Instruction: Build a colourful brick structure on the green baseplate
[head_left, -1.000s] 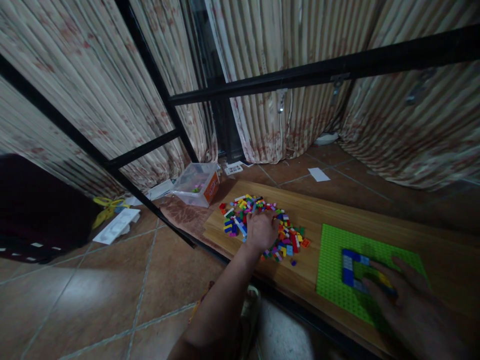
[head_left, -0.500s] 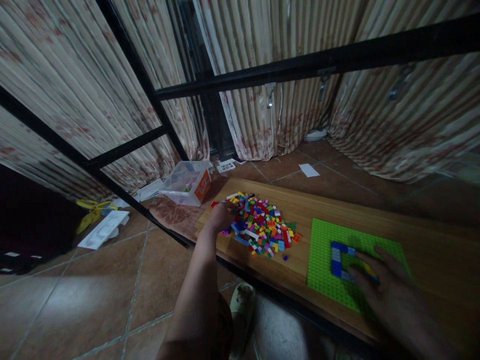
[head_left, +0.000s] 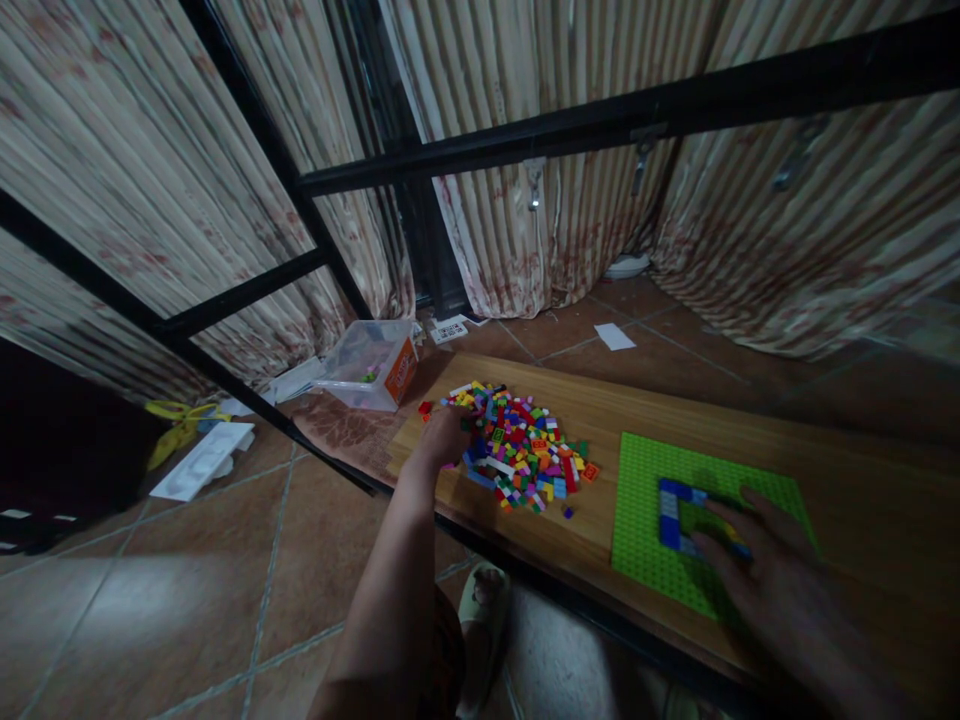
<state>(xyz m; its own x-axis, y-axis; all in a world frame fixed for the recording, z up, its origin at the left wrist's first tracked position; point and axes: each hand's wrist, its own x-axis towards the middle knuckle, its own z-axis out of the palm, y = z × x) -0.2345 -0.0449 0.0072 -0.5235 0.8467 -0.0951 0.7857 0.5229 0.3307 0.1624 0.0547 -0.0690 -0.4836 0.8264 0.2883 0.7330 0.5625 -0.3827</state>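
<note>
My left hand (head_left: 448,435) reaches into the left side of a pile of small toy bricks (head_left: 532,450) in many colours. Its fingertips are lost among the bricks, so any brick in them is hidden. On the right, a green studded baseplate (head_left: 637,560) lies flat on the wooden board. A low outline of blue and light-blue bricks (head_left: 669,520) sits on it, with some yellow at its right side. Over that right side is my right hand (head_left: 765,550), thumb and fingers apart; whether the fingertips touch the bricks is not plain.
The wooden board (head_left: 592,400) carries pile and baseplate. A clear plastic box (head_left: 364,370) with an orange label stands beyond its left end. A black metal bar (head_left: 480,150) crosses above, before striped curtains (head_left: 495,250). Papers (head_left: 615,336) lie on the tiled floor.
My left hand has shifted slightly within the edge of the pile. My right hand stays over the brick outline. The whole view has moved a little.
</note>
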